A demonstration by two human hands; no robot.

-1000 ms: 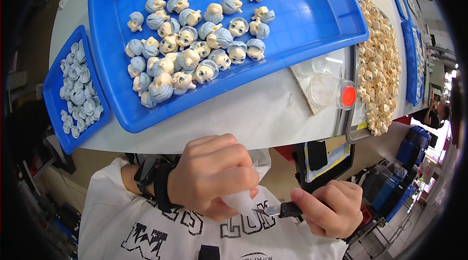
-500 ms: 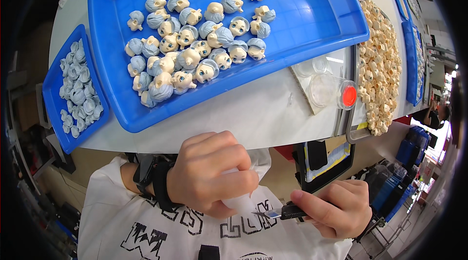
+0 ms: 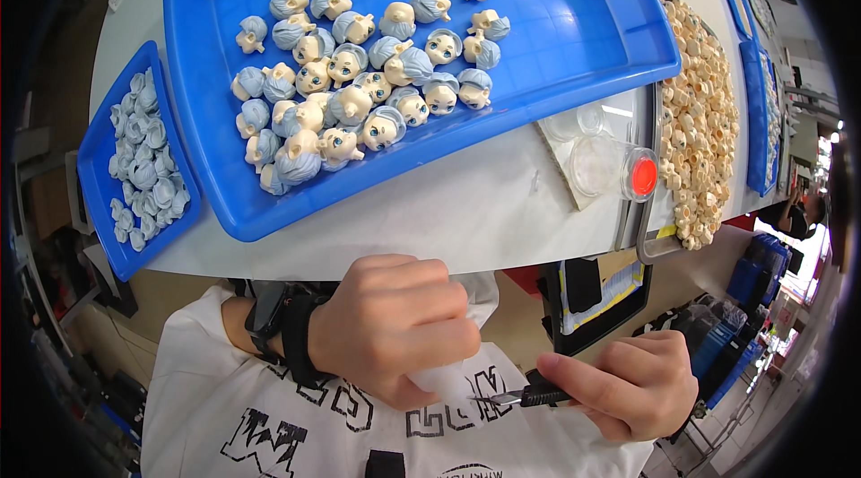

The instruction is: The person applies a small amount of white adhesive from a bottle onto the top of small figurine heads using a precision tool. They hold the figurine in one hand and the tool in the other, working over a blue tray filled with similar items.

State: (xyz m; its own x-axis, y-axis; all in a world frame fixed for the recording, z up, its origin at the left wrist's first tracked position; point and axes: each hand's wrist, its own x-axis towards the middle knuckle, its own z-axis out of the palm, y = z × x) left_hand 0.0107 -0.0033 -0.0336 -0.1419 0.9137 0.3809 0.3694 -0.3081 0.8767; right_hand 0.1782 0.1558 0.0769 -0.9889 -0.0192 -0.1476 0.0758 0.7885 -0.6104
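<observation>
My left hand (image 3: 390,325), with a dark watch and a black band at the wrist, is closed in front of my white shirt. A whitish patch shows below its curled fingers; I cannot make out whether that is a held thing or the shirt. In my right hand (image 3: 628,384) is a utility knife (image 3: 543,393) with a black handle. Its bare blade points left, toward my left hand, with a small gap between them. Beyond my hands, a large blue tray (image 3: 574,21) holds several doll heads (image 3: 381,126) with light blue hair and painted faces.
A smaller blue tray (image 3: 97,175) of light blue hair pieces stands at the left. On the right, a metal tray (image 3: 647,231) holds many cream-coloured parts (image 3: 695,119). Clear round containers (image 3: 594,166) and a red-topped one (image 3: 642,176) sit near the table's edge.
My left hand has shifted slightly right and down and turned a little. My right hand has moved a bit to the right with the utility knife.
</observation>
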